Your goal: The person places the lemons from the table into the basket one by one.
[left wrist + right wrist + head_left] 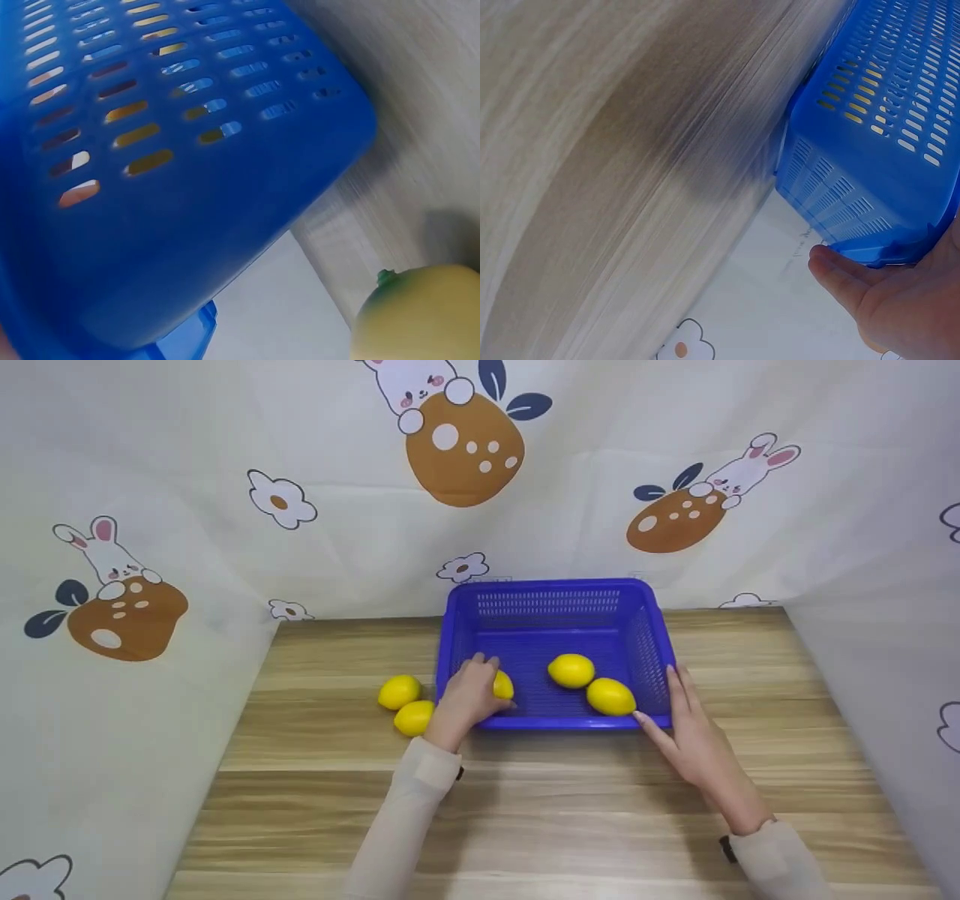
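Observation:
Inside the blue plastic basket (525,723), near its left wall, my left hand (469,690) reaches over the rim. Its fingers and thumb hold a yellow lemon (503,685), partly hidden by the hand. Two more lemons lie on the basket floor: one lemon (571,670) near the middle, another lemon (611,697) at the front right. My right hand (694,739) rests against the basket's front right corner, fingers straight along the right side and thumb at the front rim. In the right wrist view, the right hand (892,292) touches the basket (870,157) from outside.
Left of the basket, two lemons lie on the wooden table (315,795): one lemon (400,692) farther back, the other lemon (415,718) beside my left wrist. A patterned cloth (337,555) with rabbits and flowers hangs behind the basket and along both sides.

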Demonstrator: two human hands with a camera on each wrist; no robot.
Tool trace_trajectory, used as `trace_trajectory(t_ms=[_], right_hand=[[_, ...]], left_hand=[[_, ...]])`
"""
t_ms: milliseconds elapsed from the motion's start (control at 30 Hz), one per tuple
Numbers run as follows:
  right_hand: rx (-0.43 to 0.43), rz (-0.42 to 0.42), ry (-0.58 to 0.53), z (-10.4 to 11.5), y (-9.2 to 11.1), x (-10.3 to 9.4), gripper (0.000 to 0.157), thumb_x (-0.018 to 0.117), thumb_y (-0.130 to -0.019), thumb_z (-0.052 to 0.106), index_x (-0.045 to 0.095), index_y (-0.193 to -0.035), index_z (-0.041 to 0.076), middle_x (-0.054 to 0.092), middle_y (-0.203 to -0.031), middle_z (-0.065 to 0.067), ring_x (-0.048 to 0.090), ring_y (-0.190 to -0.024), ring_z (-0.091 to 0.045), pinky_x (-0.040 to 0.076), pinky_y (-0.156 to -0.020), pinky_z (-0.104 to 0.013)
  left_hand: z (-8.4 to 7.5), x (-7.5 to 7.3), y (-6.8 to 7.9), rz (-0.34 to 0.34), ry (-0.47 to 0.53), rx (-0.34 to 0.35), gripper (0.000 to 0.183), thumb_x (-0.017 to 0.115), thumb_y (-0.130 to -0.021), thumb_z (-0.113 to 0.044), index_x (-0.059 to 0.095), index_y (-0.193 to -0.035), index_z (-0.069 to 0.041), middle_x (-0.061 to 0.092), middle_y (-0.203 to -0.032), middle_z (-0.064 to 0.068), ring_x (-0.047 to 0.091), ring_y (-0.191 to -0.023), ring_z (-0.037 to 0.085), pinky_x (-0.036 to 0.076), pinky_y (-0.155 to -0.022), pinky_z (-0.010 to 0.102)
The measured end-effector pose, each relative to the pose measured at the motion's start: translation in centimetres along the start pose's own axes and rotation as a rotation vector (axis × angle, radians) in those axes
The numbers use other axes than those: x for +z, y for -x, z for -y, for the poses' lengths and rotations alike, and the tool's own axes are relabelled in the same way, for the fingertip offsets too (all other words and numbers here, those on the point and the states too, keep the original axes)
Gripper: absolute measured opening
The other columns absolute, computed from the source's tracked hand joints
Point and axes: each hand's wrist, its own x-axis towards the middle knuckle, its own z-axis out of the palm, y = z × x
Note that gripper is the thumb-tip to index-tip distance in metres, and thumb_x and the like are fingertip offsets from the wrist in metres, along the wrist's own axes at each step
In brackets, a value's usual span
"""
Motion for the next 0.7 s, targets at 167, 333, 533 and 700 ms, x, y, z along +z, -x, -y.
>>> trace_trajectory(t_ms=[167, 333, 533, 700], right_hand=[[0.005, 0.002, 0.003, 0.0, 0.0, -0.1, 0.088, 0.058, -0.108, 0.043, 0.012, -0.167, -0.003, 0.009, -0.173, -0.03, 0.034, -0.147, -0.06, 0.034, -0.112, -0.078], [0.012, 0.001, 0.006, -0.1, 0.0, -0.2, 0.088, 0.058, -0.108, 0.043, 0.012, -0.167, -0.003, 0.009, -0.173, -0.03, 0.034, -0.146, -0.061, 0.034, -0.113, -0.077], [0.013, 0.004, 0.013, 0.0, 0.0, -0.2, 0.088, 0.057, -0.108, 0.044, 0.012, -0.167, -0.003, 0.009, -0.173, -0.03, 0.036, -0.145, -0.062, 0.034, -0.112, -0.078], [0.015, 0.01, 0.014, 0.0, 0.0, -0.2, 0.088, 0.057, -0.108, 0.045, 0.012, -0.167, -0.003, 0.009, -0.173, -0.03, 0.035, -0.146, -0.062, 0.033, -0.113, -0.078]], left_hand=[[-0.1, 0.1, -0.6, 0.043, -0.053, 0.02, 0.075, 0.094, -0.082, -0.032, 0.062, -0.137, 0.007, 0.063, -0.133, 0.028, 0.063, -0.122, 0.046, 0.056, -0.104, 0.054], [-0.2, 0.4, -1.2, 0.082, -0.11, 0.056, 0.074, 0.093, -0.083, -0.034, 0.063, -0.137, 0.006, 0.065, -0.129, 0.026, 0.065, -0.119, 0.044, 0.058, -0.101, 0.052], [0.1, 0.9, -1.8, 0.108, -0.134, 0.071, 0.072, 0.095, -0.08, -0.032, 0.065, -0.133, 0.006, 0.066, -0.126, 0.025, 0.066, -0.115, 0.042, 0.059, -0.099, 0.05], [0.3, 1.2, -2.1, 0.129, -0.14, 0.076, 0.074, 0.097, -0.076, -0.026, 0.065, -0.134, 0.008, 0.065, -0.126, 0.027, 0.067, -0.115, 0.043, 0.058, -0.102, 0.049]])
